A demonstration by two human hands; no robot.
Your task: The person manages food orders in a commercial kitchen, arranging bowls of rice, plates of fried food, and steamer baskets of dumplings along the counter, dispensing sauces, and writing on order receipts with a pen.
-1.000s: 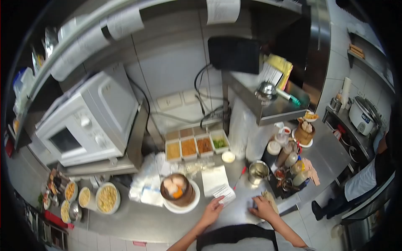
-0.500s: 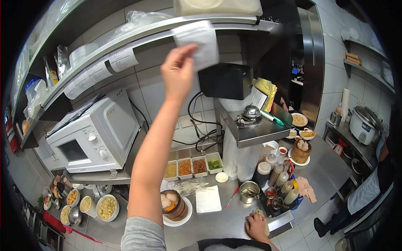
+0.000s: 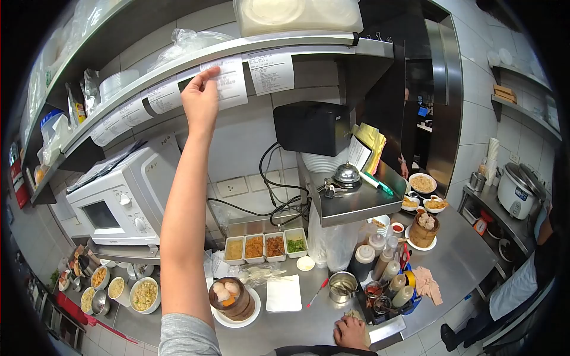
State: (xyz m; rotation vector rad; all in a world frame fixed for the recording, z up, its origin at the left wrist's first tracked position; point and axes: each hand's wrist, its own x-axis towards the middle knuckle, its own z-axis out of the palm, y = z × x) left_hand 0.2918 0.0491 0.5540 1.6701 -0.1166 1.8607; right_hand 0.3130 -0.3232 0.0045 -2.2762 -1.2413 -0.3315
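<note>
My left hand (image 3: 202,98) is raised to the metal shelf edge, its thumb and fingers pinched on a printed paper slip (image 3: 231,83) that hangs there. Another printed slip (image 3: 271,72) hangs just to the right. Low on the steel counter, my right hand (image 3: 351,332) rests on a light cloth-like item, its fingers curled and their tips partly hidden. Near it stand a small metal pot (image 3: 343,286) and a red pen (image 3: 317,293). A bamboo steamer with dumplings (image 3: 233,298) sits on a white plate, left of a white square paper (image 3: 284,293).
A white microwave (image 3: 122,196) stands at the left, with bowls of food (image 3: 144,295) below. Four topping trays (image 3: 275,246) line the wall. A bell (image 3: 347,174) sits on a raised steel shelf, sauce bottles (image 3: 363,261) beneath. Another person (image 3: 510,291) stands at the far right.
My left hand has moved from mid-air to the shelf edge, slightly left and down, with the slip now against the rail. My right hand stays low on the counter.
</note>
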